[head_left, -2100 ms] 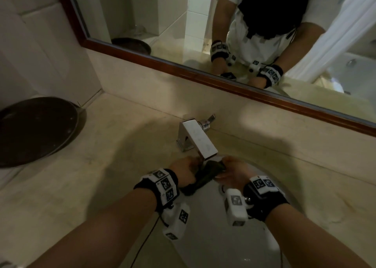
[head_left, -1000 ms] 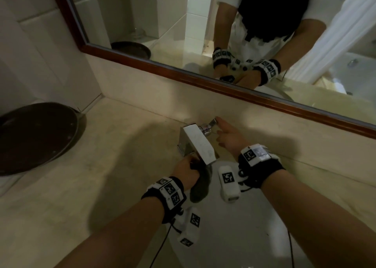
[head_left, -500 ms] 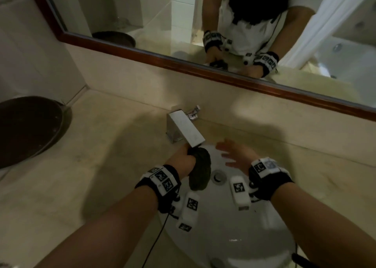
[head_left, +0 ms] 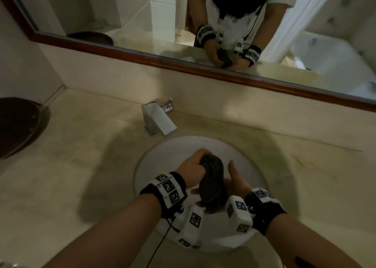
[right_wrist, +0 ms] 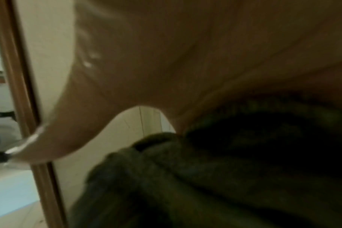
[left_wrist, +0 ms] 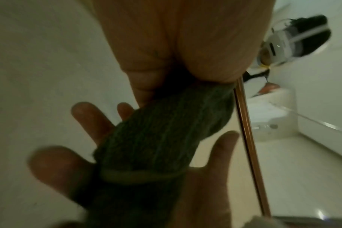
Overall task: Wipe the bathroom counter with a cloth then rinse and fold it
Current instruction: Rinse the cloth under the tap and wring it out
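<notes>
Cloth (head_left: 211, 184): hung bunched over the sink (head_left: 162, 157).
Your left hand (head_left: 192, 169): gripped its upper end.
Your right hand (head_left: 237, 183): lay palm up beneath it, fingers (left_wrist: 88, 121) straight.

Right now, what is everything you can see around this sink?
cloth: one, dark green, bunched into a roll over the basin, held between the two hands
sink basin: one, white, round, set into the counter
faucet: one, silver, boxy, behind the basin
counter: one, beige stone, around the basin
dark round tray: one, dark brown, far left on the counter
mirror: one, brown wooden frame, on the wall above the counter
wrist bands with cameras: two, black and white, one on each wrist
left hand: one, grips the cloth's top end
right hand: one, palm up with straight fingers under the cloth
</notes>
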Demonstrator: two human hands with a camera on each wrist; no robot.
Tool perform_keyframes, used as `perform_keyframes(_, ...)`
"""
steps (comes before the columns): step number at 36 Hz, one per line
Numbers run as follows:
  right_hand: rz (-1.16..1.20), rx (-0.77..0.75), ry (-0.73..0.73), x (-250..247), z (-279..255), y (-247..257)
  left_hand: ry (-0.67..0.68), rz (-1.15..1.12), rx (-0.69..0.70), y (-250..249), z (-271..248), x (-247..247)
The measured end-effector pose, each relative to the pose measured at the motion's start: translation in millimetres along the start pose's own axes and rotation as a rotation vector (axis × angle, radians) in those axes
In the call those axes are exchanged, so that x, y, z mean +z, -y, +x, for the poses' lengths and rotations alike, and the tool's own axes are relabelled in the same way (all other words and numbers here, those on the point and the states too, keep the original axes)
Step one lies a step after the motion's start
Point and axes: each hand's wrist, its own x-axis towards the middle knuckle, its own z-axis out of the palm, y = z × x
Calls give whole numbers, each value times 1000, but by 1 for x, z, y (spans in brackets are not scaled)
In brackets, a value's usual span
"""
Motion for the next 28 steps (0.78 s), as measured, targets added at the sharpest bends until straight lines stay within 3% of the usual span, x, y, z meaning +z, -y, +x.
perform_keyframes(3,-223,34,26,-5,-12,-1,59,277,92,-6,-3,10)
perform_keyframes(7,-643,-35,109,-23,-23,9,334,739,142,-11,-7,23)
perform_keyframes(9,-772,-38,72,-25,-33,18,407,910,115,-17,-8,28)
perform_keyframes(12,-942,-51,-24,-14,-47,29,408,1085,63,-30,-9,43)
perform_keyframes(14,-1111,-68,-100,-6,-54,33,332,1182,55,-33,-5,57)
perform_keyframes(18,-1458,-45,-240,-2,-61,34,220,1262,43,-35,3,81)
perform_keyframes(22,-1565,55,-306,-8,-65,33,203,1184,47,-37,2,95)
perform_keyframes(28,-1616,32,-302,-19,-66,16,269,1182,-39,-19,1,110)
